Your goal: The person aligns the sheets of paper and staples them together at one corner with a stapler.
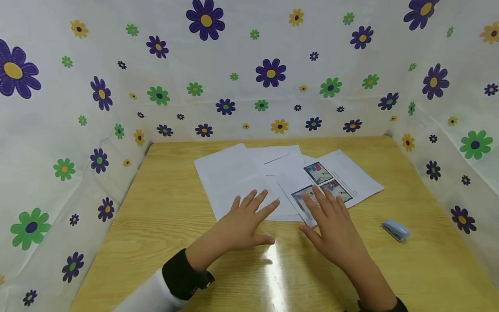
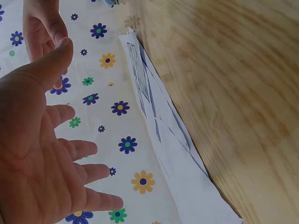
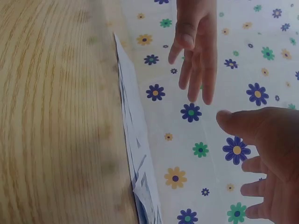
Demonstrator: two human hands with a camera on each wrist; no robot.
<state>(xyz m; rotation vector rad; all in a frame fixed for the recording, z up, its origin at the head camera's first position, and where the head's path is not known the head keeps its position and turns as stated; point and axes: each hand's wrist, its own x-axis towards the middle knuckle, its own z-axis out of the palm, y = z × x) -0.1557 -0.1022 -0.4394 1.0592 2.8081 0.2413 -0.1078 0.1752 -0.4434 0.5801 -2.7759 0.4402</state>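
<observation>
Over toward the right edge of the surface (image 1: 156,199), there's a light blue stapler (image 1: 395,229), lying on its own! Pale wood grain runs underneath, and beyond the far edge and both side edges rises white sheeting (image 1: 234,52), scattered with purple, green and yellow-orange flowers!

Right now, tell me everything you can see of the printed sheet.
The printed sheet is white, apparently paper, with three dark-framed photos and rows of small, unreadable text. It lies printed side up, askew, overlapping other papers at their right. The right hand hovers above, hiding part of it.
</observation>
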